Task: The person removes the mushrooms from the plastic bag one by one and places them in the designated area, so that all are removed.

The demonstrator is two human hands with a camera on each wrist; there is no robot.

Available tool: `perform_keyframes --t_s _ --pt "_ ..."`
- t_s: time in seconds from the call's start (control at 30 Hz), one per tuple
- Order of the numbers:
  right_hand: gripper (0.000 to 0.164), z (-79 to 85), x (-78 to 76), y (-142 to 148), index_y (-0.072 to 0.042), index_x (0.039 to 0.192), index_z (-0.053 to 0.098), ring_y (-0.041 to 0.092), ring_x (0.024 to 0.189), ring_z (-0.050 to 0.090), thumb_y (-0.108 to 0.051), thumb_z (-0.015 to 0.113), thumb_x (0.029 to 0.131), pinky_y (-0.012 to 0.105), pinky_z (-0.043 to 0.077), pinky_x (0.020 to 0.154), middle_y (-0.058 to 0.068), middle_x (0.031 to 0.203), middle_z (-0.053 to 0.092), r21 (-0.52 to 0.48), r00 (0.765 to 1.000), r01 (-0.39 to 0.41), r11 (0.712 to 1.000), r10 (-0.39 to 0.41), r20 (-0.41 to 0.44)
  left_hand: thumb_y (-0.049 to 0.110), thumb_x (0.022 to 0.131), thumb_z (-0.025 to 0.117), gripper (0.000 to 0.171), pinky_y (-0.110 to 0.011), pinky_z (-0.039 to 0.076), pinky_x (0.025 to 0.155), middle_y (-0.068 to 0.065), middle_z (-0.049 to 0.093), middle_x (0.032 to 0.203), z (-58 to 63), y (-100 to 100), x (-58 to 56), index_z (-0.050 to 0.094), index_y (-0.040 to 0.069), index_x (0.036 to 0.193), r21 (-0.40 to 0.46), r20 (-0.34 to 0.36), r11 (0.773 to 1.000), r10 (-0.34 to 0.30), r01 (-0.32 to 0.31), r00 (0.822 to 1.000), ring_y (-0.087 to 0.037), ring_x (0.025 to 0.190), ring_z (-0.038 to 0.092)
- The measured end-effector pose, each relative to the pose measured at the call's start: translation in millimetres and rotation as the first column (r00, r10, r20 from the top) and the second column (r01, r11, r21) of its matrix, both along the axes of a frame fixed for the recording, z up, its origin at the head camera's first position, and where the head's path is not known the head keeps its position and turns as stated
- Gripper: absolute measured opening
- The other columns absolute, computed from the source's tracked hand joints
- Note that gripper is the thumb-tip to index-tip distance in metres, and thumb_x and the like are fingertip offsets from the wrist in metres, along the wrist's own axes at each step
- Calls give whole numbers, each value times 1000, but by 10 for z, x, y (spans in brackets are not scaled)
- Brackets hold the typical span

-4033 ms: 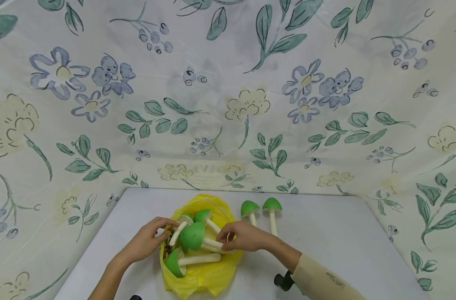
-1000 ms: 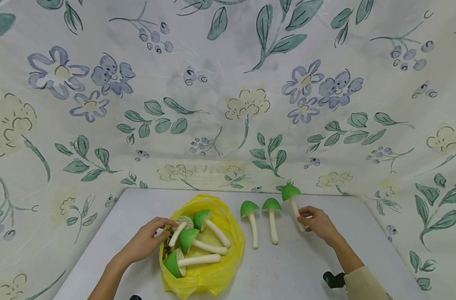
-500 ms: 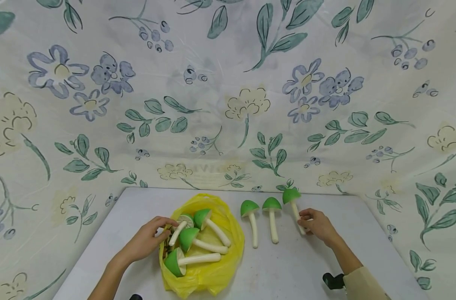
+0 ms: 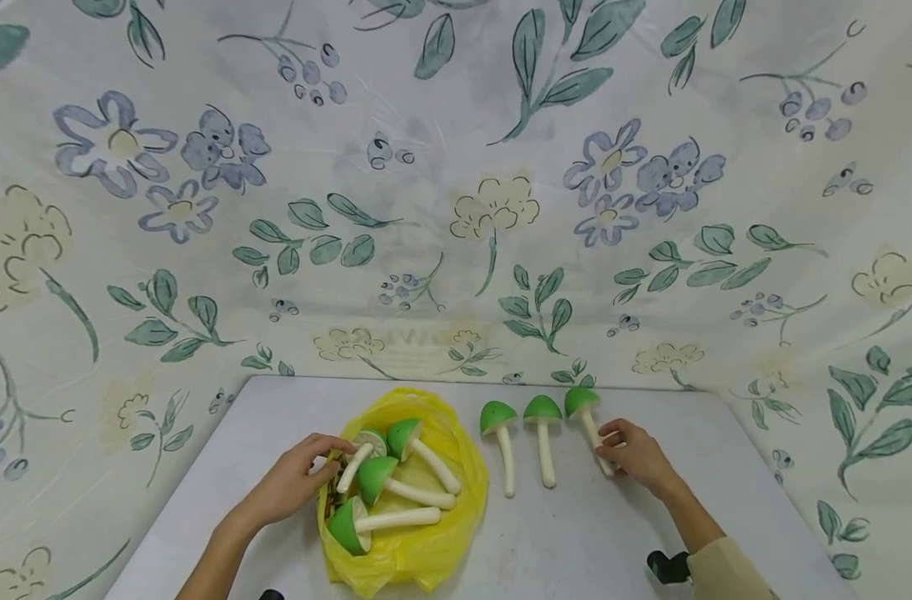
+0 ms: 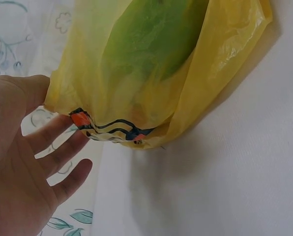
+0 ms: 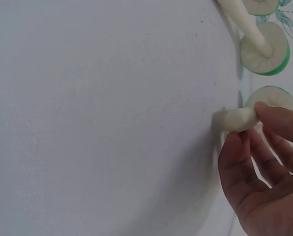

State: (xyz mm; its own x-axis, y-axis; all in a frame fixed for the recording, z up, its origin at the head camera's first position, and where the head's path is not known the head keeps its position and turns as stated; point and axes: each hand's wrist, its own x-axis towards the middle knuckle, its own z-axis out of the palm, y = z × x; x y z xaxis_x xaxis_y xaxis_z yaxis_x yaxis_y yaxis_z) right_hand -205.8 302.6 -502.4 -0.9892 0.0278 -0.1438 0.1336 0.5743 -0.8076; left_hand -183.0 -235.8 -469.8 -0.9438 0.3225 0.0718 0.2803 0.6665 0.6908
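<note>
My right hand (image 4: 636,454) pinches the lower stem of a toy mushroom (image 4: 580,402) with a green cap and a white stem, its cap toward the far edge of the table. In the right wrist view thumb and fingertips meet on the stem end (image 6: 239,119). Two like mushrooms, the middle one (image 4: 543,442) and the left one (image 4: 505,450), lie beside it in a row. My left hand (image 4: 294,479) holds the rim of a yellow plastic bag (image 4: 403,567); the left wrist view shows the thumb at the bag's edge. Several mushrooms lie in the open bag, one (image 4: 403,518) nearest the front.
The white table (image 4: 561,550) carries everything. Behind it and at the sides hangs a floral-patterned curtain (image 4: 456,183). A black device (image 4: 668,567) sits at my right wrist.
My right hand took a mushroom out of the bag and carried it right, to the end of the row. In the last second its cap has come down toward the table. My left hand has stayed put.
</note>
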Motion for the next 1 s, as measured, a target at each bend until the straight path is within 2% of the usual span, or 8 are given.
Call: perform_keyframes --t_s 0.33,1.0 --pt "24 -63 33 2 -3 114 60 22 78 61 -8 70 92 36 53 61 11 98 65 2 1000 -10 1000 10 8 9 101 58 26 -60 46 93 -4 62 125 0 14 -27 67 20 123 -8 22 1000 -2 3 1000 -34 124 55" --pt "24 -58 34 -27 -4 115 64 21 78 60 -11 70 93 35 53 62 10 103 65 -17 999 -27 999 27 20 9 101 59 26 -59 47 93 -4 62 124 10 14 -14 67 20 123 -1 8 1000 2 -2 1000 -32 122 56"
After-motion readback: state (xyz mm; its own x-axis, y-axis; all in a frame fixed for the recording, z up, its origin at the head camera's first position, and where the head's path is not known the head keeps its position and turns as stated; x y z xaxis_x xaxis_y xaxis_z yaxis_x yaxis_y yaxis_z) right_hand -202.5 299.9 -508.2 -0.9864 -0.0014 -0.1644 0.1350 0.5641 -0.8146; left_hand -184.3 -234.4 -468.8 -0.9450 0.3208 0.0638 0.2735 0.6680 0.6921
